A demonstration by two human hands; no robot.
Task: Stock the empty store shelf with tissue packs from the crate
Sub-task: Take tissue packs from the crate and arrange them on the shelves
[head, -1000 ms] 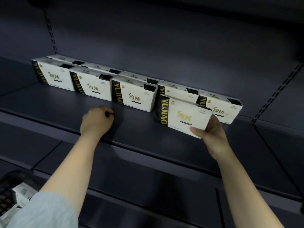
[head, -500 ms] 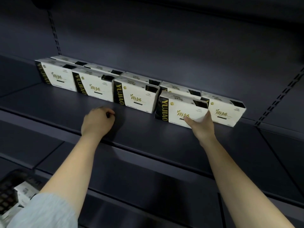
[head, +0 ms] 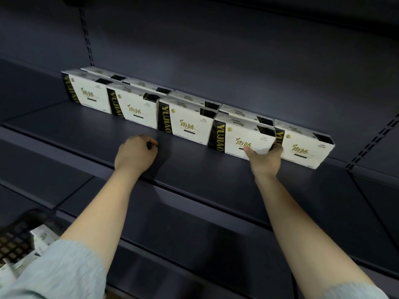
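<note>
Since a second ago: fourth front tissue pack (head: 241,137) no longer tilted up in the air, now standing on the dark shelf (head: 90,130) in line with the front row, touching the third front pack (head: 185,124) on its left and sitting just beside the fifth pack (head: 302,145) on its right. Right hand (head: 264,157) gripping that fourth pack at its lower right corner, thumb (head: 248,151) lying across the white front face, fingers (head: 277,145) curling round the right end between it and the fifth pack. Left hand (head: 136,155) resting knuckles-up on the shelf in front of the row, fingers curled into a loose fist, holding nothing, apart from every pack. Standing further left in the front row: first pack (head: 88,96) and second pack (head: 136,108), each showing a black band with gold lettering. Showing behind them: back row of packs (head: 190,98) against the rear panel (head: 216,50). Peeking in at lower left: black crate (head: 15,238) with more packs (head: 43,236) inside, partly hidden behind a pale blue sleeve (head: 54,270).
</note>
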